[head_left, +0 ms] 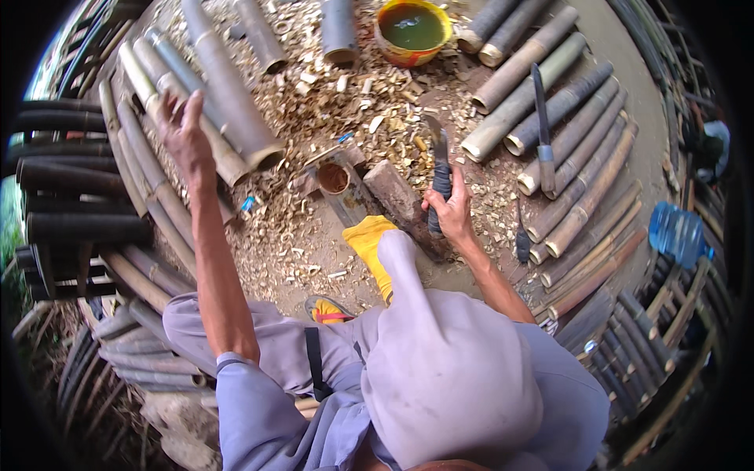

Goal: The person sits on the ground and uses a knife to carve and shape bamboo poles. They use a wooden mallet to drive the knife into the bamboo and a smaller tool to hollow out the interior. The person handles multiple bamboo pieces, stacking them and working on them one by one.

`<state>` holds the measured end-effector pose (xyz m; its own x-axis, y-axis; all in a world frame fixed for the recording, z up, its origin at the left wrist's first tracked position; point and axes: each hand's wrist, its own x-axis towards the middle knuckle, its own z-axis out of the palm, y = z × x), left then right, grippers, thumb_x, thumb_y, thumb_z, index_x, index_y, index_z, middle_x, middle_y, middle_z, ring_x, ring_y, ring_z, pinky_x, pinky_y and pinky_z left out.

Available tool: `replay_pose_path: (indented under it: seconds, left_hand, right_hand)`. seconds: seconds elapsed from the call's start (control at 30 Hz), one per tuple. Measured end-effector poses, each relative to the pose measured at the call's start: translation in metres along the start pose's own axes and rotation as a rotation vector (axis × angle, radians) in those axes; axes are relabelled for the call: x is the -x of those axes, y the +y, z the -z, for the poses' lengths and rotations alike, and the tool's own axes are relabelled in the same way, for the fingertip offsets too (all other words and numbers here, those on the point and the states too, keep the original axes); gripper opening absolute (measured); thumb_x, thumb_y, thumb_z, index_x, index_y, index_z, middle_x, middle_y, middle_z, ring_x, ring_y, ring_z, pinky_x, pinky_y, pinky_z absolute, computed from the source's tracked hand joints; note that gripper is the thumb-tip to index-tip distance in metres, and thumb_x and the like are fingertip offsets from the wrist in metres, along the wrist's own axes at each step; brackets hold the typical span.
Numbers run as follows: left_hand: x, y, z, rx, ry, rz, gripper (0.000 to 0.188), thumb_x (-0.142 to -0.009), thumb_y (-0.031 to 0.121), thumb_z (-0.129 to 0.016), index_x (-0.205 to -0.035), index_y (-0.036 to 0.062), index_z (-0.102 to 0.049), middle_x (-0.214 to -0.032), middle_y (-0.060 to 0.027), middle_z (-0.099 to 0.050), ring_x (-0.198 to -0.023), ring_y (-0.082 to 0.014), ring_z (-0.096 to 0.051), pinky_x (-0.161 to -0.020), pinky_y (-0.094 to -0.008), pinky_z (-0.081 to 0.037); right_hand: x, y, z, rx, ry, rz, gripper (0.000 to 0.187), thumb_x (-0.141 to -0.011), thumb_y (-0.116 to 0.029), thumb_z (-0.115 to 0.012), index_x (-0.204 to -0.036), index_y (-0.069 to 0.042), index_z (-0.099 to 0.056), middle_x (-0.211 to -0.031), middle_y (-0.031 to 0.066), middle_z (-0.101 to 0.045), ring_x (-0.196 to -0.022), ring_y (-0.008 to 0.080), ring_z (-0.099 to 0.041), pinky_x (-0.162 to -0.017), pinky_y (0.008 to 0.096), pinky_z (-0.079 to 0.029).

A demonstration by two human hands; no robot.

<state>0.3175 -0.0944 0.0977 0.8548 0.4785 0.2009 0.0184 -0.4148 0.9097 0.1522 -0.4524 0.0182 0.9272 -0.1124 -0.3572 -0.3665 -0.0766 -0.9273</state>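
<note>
My left hand (187, 140) is stretched out with its fingers apart, over or beside the bamboo poles (224, 94) on the left; whether it touches them I cannot tell. Nothing is in it. My right hand (451, 206) grips a knife (441, 149) by its black-wrapped handle, the curved blade pointing away from me. Between the hands a short bamboo tube (334, 179) lies with its hollow end facing away. Its near part runs under my foot in a yellow sock (367, 239). A reddish block (393, 188) sits beside the tube, close to the knife hand.
Wood chips (369, 118) cover the ground ahead. A yellow bucket (413, 33) holds greenish liquid at the far side. Cut bamboo lengths (573, 118) lie in rows at right, with a long-bladed knife (542, 118) across them. A blue water jug (677, 234) is farther right.
</note>
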Motion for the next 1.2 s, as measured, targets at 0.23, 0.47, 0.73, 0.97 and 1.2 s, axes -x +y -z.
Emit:
replay_pose_path:
  seconds: [0.23, 0.47, 0.73, 0.97, 1.2]
  left_hand:
    - [0.157, 0.007, -0.029, 0.373, -1.102, 0.832, 0.06, -0.082, 0.033, -0.067, -0.129, -0.0002, -0.049, -0.12, -0.014, -0.058, -0.104, -0.0217, -0.061, -0.089, -0.0394, -0.052]
    - [0.226, 0.0, -0.085, 0.955, -0.525, 1.408, 0.051, -0.09, 0.044, -0.058, -0.123, 0.0061, -0.053, -0.117, -0.0105, -0.059, -0.109, -0.0216, -0.058, -0.088, -0.0416, -0.05]
    - [0.246, -0.016, -0.137, 1.652, 0.065, 1.334, 0.04, -0.098, 0.027, -0.049, -0.126, -0.0016, -0.049, -0.129, -0.0166, -0.053, -0.124, -0.0269, -0.048, -0.109, -0.0463, -0.037]
    - [0.233, -0.003, -0.113, 1.514, 0.119, 1.54, 0.039, -0.099, 0.024, -0.048, -0.126, -0.0044, -0.044, -0.128, -0.018, -0.052, -0.12, -0.0272, -0.052, -0.107, -0.0416, -0.041]
    - [0.214, -0.009, -0.083, 1.101, -0.145, 1.729, 0.031, -0.099, 0.02, -0.046, -0.111, -0.0085, -0.052, -0.109, -0.0215, -0.06, -0.106, -0.0306, -0.06, -0.094, -0.0393, -0.053]
  right_hand:
    - [-0.019, -0.04, -0.001, 0.457, -0.445, 0.122, 0.05, -0.08, -0.01, -0.058, -0.129, -0.005, -0.045, -0.085, 0.0146, -0.063, -0.071, 0.0265, -0.065, -0.065, 0.0374, -0.054]
    - [-0.065, -0.061, -0.004, 1.066, -0.967, 0.44, 0.074, -0.077, -0.017, -0.065, -0.144, -0.027, -0.036, -0.083, 0.0157, -0.061, -0.071, 0.0332, -0.064, -0.063, 0.0435, -0.053]
    - [-0.147, -0.095, -0.046, 1.512, -1.394, 0.951, 0.051, -0.087, -0.018, -0.051, -0.137, -0.028, -0.044, -0.096, 0.0102, -0.065, -0.079, 0.0269, -0.066, -0.07, 0.0394, -0.052]
    - [-0.153, -0.096, -0.07, 1.511, -1.618, 0.623, 0.06, -0.08, -0.017, -0.06, -0.137, -0.025, -0.042, -0.082, 0.0111, -0.063, -0.068, 0.0297, -0.064, -0.056, 0.0415, -0.052]
    - [-0.116, -0.069, -0.053, 1.253, -1.431, 0.312, 0.078, -0.074, -0.019, -0.068, -0.144, -0.025, -0.033, -0.08, 0.0154, -0.064, -0.066, 0.0346, -0.064, -0.058, 0.0452, -0.052]
